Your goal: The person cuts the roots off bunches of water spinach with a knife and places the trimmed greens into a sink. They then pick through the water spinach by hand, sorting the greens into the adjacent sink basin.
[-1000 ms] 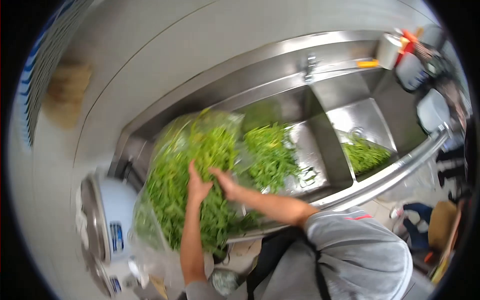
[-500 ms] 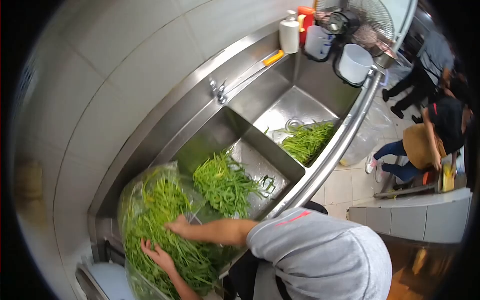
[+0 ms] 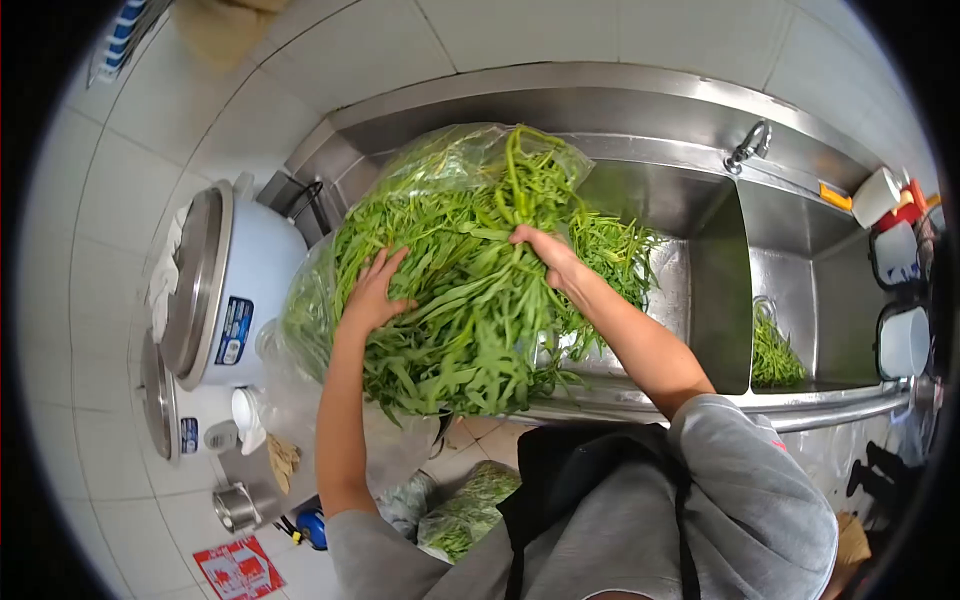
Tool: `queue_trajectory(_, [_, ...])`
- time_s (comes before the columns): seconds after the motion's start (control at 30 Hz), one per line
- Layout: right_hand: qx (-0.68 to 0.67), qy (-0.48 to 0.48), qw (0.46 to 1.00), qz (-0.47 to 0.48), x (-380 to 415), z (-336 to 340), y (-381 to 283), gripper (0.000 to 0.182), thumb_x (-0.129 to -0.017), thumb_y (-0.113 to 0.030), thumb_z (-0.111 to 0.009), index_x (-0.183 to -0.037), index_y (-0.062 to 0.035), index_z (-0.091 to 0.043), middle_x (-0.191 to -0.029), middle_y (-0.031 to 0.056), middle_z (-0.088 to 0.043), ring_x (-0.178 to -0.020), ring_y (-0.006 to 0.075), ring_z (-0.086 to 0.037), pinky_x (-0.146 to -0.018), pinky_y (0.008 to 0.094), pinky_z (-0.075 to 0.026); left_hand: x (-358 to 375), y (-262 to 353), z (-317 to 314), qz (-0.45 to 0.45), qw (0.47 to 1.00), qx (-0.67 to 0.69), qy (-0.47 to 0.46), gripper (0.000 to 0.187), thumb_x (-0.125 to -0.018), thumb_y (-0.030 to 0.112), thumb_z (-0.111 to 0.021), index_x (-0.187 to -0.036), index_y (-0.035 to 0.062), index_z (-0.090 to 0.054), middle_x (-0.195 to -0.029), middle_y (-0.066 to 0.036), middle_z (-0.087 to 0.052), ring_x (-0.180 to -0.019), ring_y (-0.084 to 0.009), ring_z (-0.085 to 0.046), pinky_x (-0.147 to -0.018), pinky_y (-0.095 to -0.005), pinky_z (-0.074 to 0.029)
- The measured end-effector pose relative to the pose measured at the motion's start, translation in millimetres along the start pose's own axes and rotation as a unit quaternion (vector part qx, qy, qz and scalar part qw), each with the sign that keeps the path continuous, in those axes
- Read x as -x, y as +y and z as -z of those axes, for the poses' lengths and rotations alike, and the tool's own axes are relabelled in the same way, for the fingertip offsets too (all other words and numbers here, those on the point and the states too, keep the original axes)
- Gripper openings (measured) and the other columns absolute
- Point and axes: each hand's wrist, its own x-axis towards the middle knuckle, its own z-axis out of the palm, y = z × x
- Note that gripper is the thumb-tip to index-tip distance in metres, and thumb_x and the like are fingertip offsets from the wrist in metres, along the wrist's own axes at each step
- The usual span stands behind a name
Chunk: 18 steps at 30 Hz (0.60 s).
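A large heap of leafy greens (image 3: 440, 330) lies in an open clear plastic bag (image 3: 310, 310) at the left end of the steel sink. My left hand (image 3: 375, 295) rests on the left part of the heap, fingers spread. Around a bunch of long green stems, my right hand (image 3: 545, 250) is closed near the heap's upper right. More loose greens (image 3: 620, 255) lie in the sink basin (image 3: 675, 300) just to the right, partly behind my right forearm.
A second basin (image 3: 790, 240) at the right holds a small pile of greens (image 3: 775, 350). A faucet (image 3: 750, 148) stands at the back edge. Lidded cookers (image 3: 260, 270) are on the left. Bagged greens (image 3: 465, 510) sit on the floor. A person's dark shoes (image 3: 870, 475) show at far right.
The view has turned and shifted toward the bag. My right hand now grips a bunch of stems; my left hand still lies spread on the greens.
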Motion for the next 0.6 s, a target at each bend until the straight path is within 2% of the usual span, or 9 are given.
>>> queue_trajectory(0.03, [-0.062,-0.047,0.997,-0.004,0.4,7.3,2.7,0.058,-0.067,-0.017,-0.062,-0.117,0.0024,-0.039,-0.098,0.0175,-0.055,-0.085,0.0236,-0.057,-0.069,0.0394,-0.053,-2.3,-2.0,-0.7,0.016,1.000,-0.003,-0.018,0.086,-0.064,0.020,-0.073,-0.133,0.0327,-0.023,-0.142,-0.006,-0.018,-0.127,-0.0389,-0.017,-0.099,-0.0481,-0.029])
queue_trajectory(0.07, [-0.056,-0.050,0.997,-0.003,1.3,3.5,13.1,0.058,-0.067,-0.017,-0.062,-0.117,0.0024,-0.039,-0.098,0.0175,-0.055,-0.085,0.0236,-0.057,-0.069,0.0394,-0.053,-4.8,-3.1,1.3,0.029,0.999,-0.009,-0.032,0.088,-0.063,0.023,-0.075,-0.133,0.0336,-0.023,-0.142,-0.006,-0.017,-0.127,-0.0390,-0.018,-0.100,-0.0479,-0.028])
queue_trajectory(0.13, [-0.131,0.061,0.989,0.036,1.5,-9.3,44.0,0.113,-0.059,-0.025,-0.073,-0.133,0.0019,0.008,-0.130,0.0242,-0.030,-0.120,0.0279,-0.034,-0.097,0.0404,-0.032,-5.3,-3.8,-8.5,0.033,0.999,0.007,-0.038,0.090,-0.061,0.029,-0.075,-0.133,0.0355,-0.021,-0.142,-0.006,-0.015,-0.127,-0.0383,-0.019,-0.099,-0.0480,-0.029])
queue_trajectory(0.17, [-0.091,0.089,0.989,0.076,-4.1,-18.4,51.5,0.120,-0.057,-0.030,-0.077,-0.133,0.0011,0.012,-0.132,0.0235,-0.027,-0.122,0.0285,-0.031,-0.097,0.0410,-0.031,-4.8,0.1,-12.8,0.042,0.999,0.013,-0.027,0.090,-0.062,0.026,-0.074,-0.133,0.0364,-0.020,-0.142,-0.006,-0.016,-0.126,-0.0386,-0.020,-0.099,-0.0476,-0.029])
queue_trajectory(0.3, [-0.047,0.119,0.989,0.073,9.8,-40.3,20.9,0.112,-0.059,-0.024,-0.074,-0.132,0.0053,0.006,-0.121,0.0263,-0.038,-0.109,0.0298,-0.044,-0.090,0.0397,-0.040,-4.7,0.5,-18.1,0.041,0.999,-0.002,-0.007,0.089,-0.064,0.021,-0.073,-0.133,0.0382,-0.019,-0.141,-0.006,-0.018,-0.125,-0.0392,-0.023,-0.097,-0.0460,-0.031])
queue_trajectory(0.4, [-0.136,0.024,0.990,0.039,35.0,-50.0,-6.1,0.099,-0.063,-0.010,-0.069,-0.129,0.0072,0.004,-0.109,0.0257,-0.047,-0.098,0.0307,-0.050,-0.082,0.0417,-0.045,-11.6,-21.5,-18.7,0.022,0.999,-0.040,-0.002,0.090,-0.064,0.012,-0.072,-0.133,0.0374,-0.020,-0.141,-0.009,-0.018,-0.125,-0.0367,-0.025,-0.095,-0.0433,-0.034])
queue_trajectory(0.47, [-0.047,0.130,0.982,0.127,29.5,-56.1,9.0,0.087,-0.063,-0.011,-0.067,-0.122,0.0118,-0.008,-0.099,0.0231,-0.052,-0.091,0.0282,-0.053,-0.077,0.0381,-0.048,-21.4,-35.5,-21.5,-0.050,0.998,-0.047,-0.013,0.081,-0.072,0.006,-0.063,-0.135,0.0309,-0.018,-0.140,-0.008,-0.022,-0.128,-0.0326,-0.021,-0.102,-0.0468,-0.023])
queue_trajectory(0.53, [0.006,0.150,0.976,0.156,-9.0,-49.3,45.9,0.095,-0.065,-0.020,-0.068,-0.125,0.0139,-0.003,-0.111,0.0266,-0.045,-0.100,0.0273,-0.048,-0.086,0.0359,-0.043,-21.7,-13.7,-7.8,-0.036,0.999,-0.032,-0.016,0.074,-0.074,0.008,-0.061,-0.135,0.0256,-0.023,-0.138,-0.011,-0.027,-0.127,-0.0294,-0.024,-0.101,-0.0439,-0.024])
queue_trajectory(0.6, [0.009,0.140,0.975,0.174,2.0,-54.9,57.8,0.104,-0.064,-0.025,-0.071,-0.126,0.0157,0.002,-0.124,0.0294,-0.033,-0.113,0.0294,-0.039,-0.095,0.0349,-0.034,-9.7,55.6,43.8,-0.016,0.988,-0.018,-0.153,0.067,-0.076,0.010,-0.059,-0.133,0.0264,-0.028,-0.136,-0.015,-0.029,-0.124,-0.0282,-0.032,-0.099,-0.0379,-0.029])
